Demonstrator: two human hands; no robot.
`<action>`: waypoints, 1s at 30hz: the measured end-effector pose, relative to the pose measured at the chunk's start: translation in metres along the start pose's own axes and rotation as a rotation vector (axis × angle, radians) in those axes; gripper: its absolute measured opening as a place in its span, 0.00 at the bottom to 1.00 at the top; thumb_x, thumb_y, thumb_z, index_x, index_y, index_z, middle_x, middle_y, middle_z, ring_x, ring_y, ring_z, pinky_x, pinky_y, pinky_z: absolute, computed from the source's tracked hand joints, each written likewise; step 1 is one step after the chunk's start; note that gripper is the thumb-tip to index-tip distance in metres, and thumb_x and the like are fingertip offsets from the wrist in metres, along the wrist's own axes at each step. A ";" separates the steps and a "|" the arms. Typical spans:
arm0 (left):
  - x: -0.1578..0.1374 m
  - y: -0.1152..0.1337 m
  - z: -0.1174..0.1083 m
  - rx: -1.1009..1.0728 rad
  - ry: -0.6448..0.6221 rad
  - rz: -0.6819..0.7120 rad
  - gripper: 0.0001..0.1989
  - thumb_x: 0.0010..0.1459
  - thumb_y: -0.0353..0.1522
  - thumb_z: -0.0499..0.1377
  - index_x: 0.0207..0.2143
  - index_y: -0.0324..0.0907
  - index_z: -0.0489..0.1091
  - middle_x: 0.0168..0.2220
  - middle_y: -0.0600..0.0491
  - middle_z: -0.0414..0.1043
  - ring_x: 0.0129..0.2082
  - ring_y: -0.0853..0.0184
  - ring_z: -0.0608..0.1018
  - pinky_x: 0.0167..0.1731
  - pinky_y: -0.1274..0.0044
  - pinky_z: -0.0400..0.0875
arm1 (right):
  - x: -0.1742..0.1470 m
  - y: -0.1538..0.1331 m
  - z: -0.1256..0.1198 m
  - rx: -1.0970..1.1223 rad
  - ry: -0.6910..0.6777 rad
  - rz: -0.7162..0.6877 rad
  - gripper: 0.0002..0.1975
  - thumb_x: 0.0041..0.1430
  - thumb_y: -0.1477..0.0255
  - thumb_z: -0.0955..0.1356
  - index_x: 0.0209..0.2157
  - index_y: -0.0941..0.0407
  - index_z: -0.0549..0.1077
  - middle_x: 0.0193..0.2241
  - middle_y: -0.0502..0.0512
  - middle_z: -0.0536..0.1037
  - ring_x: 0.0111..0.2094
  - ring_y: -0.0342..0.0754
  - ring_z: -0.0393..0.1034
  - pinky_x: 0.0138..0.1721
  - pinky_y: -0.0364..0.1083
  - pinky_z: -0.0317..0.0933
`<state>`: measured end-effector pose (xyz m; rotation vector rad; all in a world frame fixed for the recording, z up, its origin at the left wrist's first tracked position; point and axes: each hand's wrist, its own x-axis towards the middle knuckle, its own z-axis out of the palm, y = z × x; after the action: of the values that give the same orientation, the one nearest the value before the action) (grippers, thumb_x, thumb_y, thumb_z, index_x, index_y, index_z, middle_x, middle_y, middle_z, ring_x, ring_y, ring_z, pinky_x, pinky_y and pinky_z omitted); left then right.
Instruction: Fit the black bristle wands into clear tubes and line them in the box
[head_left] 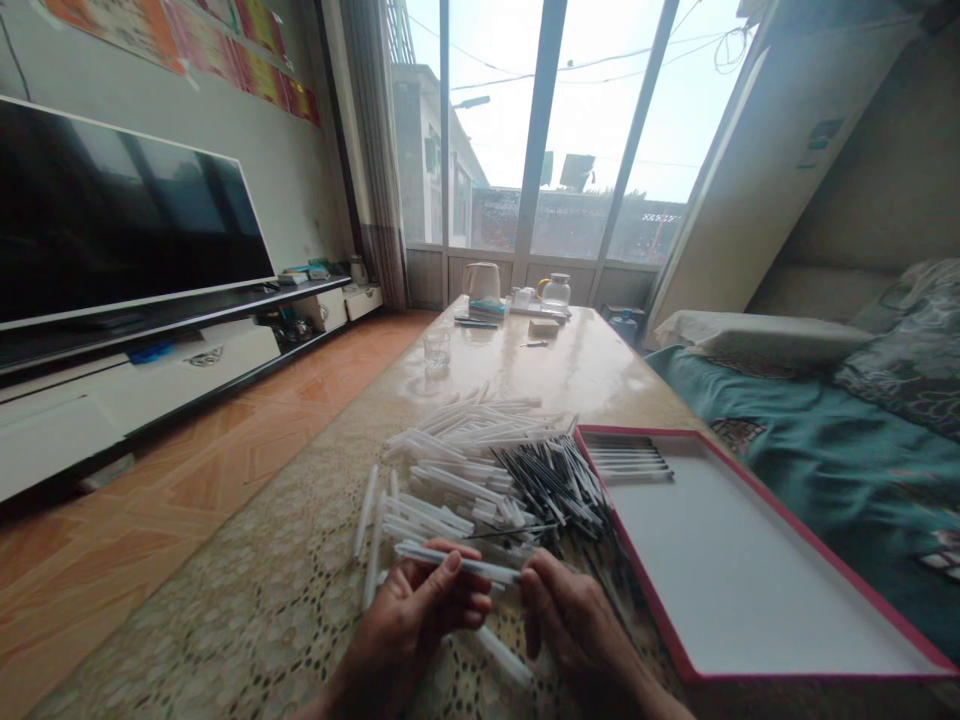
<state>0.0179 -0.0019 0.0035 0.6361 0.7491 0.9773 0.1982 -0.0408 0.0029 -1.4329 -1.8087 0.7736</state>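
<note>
My left hand (431, 595) grips a whitish pen barrel (469, 565) between thumb and fingers, and it points left and slightly up. At the barrel's right end, the fingertips of my right hand (566, 610) are pinched together; whether a small part sits in them is hidden. Just beyond my hands lies a loose pile of white translucent pen barrels (439, 475). Dark thin pen refills (551, 485) are heaped to its right. A shallow box with a pink rim (649, 595) stands at the right, with a row of pens (630, 458) in its far left corner.
The table has a patterned lace-like cover (247, 590). Farther back stand a drinking glass (436, 352), a glass jug (556, 290), a light kettle (484, 282) and a small box (544, 328). A couch with a teal cover (720, 400) borders the table's right side.
</note>
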 end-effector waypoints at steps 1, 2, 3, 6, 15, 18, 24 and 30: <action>0.000 0.000 0.000 0.003 -0.007 0.002 0.11 0.47 0.34 0.68 0.31 0.35 0.75 0.24 0.47 0.80 0.23 0.67 0.79 0.24 0.80 0.72 | 0.000 0.000 0.000 0.001 -0.007 0.000 0.21 0.67 0.57 0.50 0.26 0.53 0.59 0.15 0.48 0.71 0.19 0.43 0.68 0.24 0.40 0.53; 0.000 0.000 0.000 0.005 -0.004 0.005 0.11 0.47 0.33 0.68 0.31 0.35 0.75 0.24 0.47 0.80 0.23 0.67 0.79 0.24 0.80 0.72 | 0.000 -0.001 -0.001 0.004 -0.007 -0.001 0.21 0.67 0.57 0.50 0.26 0.53 0.60 0.15 0.48 0.71 0.19 0.43 0.67 0.24 0.40 0.53; 0.000 0.000 0.000 0.005 0.007 0.008 0.11 0.47 0.33 0.68 0.31 0.35 0.75 0.24 0.47 0.80 0.23 0.67 0.79 0.24 0.80 0.72 | 0.000 -0.001 -0.001 0.008 -0.001 -0.003 0.20 0.67 0.57 0.51 0.28 0.53 0.60 0.15 0.47 0.71 0.18 0.43 0.67 0.23 0.40 0.53; -0.001 0.001 0.001 0.001 0.045 0.004 0.11 0.46 0.33 0.69 0.31 0.35 0.75 0.25 0.48 0.80 0.23 0.67 0.79 0.25 0.79 0.73 | 0.000 -0.001 -0.001 0.016 0.030 -0.012 0.17 0.66 0.56 0.54 0.33 0.53 0.62 0.16 0.46 0.72 0.18 0.43 0.67 0.22 0.40 0.52; -0.001 -0.001 0.001 0.006 0.012 0.017 0.12 0.46 0.34 0.69 0.31 0.36 0.75 0.25 0.47 0.80 0.23 0.66 0.79 0.25 0.79 0.72 | 0.000 0.002 0.001 0.020 0.023 -0.023 0.18 0.66 0.57 0.53 0.30 0.53 0.61 0.15 0.47 0.71 0.17 0.43 0.67 0.22 0.40 0.53; 0.001 -0.001 -0.001 -0.003 0.001 0.016 0.11 0.47 0.34 0.68 0.31 0.36 0.75 0.24 0.47 0.80 0.23 0.67 0.79 0.24 0.79 0.72 | 0.000 0.001 0.001 0.039 0.017 -0.013 0.18 0.66 0.56 0.53 0.32 0.53 0.61 0.16 0.47 0.73 0.17 0.43 0.67 0.21 0.39 0.53; 0.000 -0.003 -0.001 0.000 -0.053 0.021 0.10 0.48 0.34 0.68 0.31 0.36 0.75 0.23 0.48 0.79 0.23 0.67 0.79 0.23 0.80 0.71 | 0.001 0.000 -0.001 0.058 -0.021 -0.012 0.22 0.67 0.56 0.51 0.25 0.53 0.59 0.15 0.49 0.73 0.18 0.43 0.68 0.23 0.39 0.55; 0.000 -0.003 -0.001 0.028 -0.040 0.039 0.11 0.47 0.35 0.68 0.31 0.37 0.75 0.23 0.49 0.79 0.23 0.67 0.79 0.24 0.80 0.72 | 0.000 0.003 -0.001 0.069 -0.006 -0.048 0.20 0.67 0.56 0.53 0.27 0.54 0.62 0.15 0.48 0.73 0.19 0.43 0.67 0.24 0.39 0.55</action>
<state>0.0189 -0.0029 0.0003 0.6947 0.7178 0.9882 0.2000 -0.0398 0.0013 -1.3401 -1.7966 0.8087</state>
